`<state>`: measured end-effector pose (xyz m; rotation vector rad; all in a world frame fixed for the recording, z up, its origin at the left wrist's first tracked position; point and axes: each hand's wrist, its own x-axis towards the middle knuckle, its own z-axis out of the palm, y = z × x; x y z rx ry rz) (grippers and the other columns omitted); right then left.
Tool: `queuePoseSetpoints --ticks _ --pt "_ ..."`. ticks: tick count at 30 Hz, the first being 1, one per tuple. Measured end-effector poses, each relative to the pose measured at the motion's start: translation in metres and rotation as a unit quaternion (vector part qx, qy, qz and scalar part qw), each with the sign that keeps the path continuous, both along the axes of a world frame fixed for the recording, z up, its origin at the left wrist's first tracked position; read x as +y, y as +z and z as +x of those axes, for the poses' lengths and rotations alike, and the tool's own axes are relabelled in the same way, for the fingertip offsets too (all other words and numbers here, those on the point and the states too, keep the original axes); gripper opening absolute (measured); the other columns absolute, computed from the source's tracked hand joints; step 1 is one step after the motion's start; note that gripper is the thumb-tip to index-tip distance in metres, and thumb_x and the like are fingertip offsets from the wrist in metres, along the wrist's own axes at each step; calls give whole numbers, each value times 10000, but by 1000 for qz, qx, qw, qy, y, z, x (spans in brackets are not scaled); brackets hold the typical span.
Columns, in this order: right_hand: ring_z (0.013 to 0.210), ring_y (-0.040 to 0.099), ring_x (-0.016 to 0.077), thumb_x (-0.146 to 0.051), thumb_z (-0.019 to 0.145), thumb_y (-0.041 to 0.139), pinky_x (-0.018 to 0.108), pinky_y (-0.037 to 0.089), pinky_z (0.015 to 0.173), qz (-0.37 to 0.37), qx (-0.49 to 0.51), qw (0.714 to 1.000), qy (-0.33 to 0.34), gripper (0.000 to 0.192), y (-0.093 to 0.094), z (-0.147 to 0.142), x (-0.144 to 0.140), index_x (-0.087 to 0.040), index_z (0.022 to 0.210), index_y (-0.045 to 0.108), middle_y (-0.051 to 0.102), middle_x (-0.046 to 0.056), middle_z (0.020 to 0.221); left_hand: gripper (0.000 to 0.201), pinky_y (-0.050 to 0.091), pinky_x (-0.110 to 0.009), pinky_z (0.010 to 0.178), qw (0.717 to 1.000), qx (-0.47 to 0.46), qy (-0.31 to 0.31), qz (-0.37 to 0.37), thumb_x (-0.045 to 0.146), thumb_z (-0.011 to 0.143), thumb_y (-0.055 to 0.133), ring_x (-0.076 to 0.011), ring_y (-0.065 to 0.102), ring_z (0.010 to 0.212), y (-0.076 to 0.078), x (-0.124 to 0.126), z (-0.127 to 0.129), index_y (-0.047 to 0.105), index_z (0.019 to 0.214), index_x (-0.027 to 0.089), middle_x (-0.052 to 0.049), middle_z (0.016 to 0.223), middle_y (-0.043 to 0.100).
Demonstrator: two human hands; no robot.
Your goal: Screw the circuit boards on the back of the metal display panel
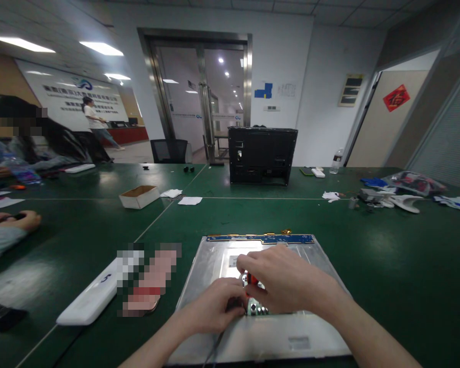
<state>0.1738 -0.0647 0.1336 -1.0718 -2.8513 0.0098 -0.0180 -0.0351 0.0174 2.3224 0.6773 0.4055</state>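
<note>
1. The right hand point(287, 281) is curled over a small red-handled tool point(252, 280), pinching it between thumb and fingertips so that the tip stays upright over the work point.
2. The left hand point(214, 309) is closed loosely near the same spot, its fingertips pressed to the metal beside the tool; whether it grips anything cannot be told.
3. The metal panel point(260, 337) lies flat on the green table point(387, 266), directly in front of the person, its back face up so that the fittings are reachable. A narrow blue circuit strip point(260, 238) runs along its far edge.
4. A white oblong case point(90, 299) lies just left of the panel, clear of the work.
5. Farther off stand a black computer chassis point(262, 155) and a small cardboard box point(139, 196).
6. Another person's hand point(13, 221) rests on the table at the far left, well apart.
</note>
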Motion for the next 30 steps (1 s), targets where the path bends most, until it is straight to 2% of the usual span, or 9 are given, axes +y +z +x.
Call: queuePoseSetpoints --ticks 4,7,14,20,24,30 --pt "631 596 161 -326 869 505 291 169 477 13 -12 1000 -12 148 -2 -1 2 -185 903 536 677 32 785 231 442 -258 712 1000 8 3 13 61 736 539 -180 581 820 1 0 -1 624 912 185 -29 919 651" --pt "620 584 158 -345 868 501 292 167 482 4 -1 1000 -3 173 -2 -1 0 -181 898 547 674 35 784 134 428 -251 697 1000 14 -2 24 86 757 554 -179 576 806 -2 1 -1 617 833 176 -23 866 642" --pt "656 558 166 -257 761 527 289 190 487 -13 5 1000 13 177 1 2 -3 -177 919 520 650 49 853 61 392 -219 610 1000 3 -4 22 135 797 567 -140 536 689 -3 2 0 615 770 160 2 751 612" --pt "629 593 162 -276 825 515 292 178 467 8 -2 1000 -1 121 -2 1 1 -188 909 524 669 22 794 136 438 -248 693 1000 -1 1 6 112 767 572 -173 569 772 -2 1 0 640 871 166 -31 871 653" --pt "624 613 167 -360 881 506 295 168 474 16 -15 1000 -13 183 -4 -1 2 -182 884 549 679 32 750 200 449 -264 735 1000 0 -8 3 95 767 552 -189 577 830 -1 1 -1 641 926 180 -38 929 658" --pt "655 598 171 -343 815 545 288 195 471 7 -2 1000 2 171 -1 2 -1 -182 870 526 658 28 811 106 432 -249 688 1000 -1 -1 16 139 791 564 -172 564 773 -3 2 -2 642 853 178 -26 860 648"
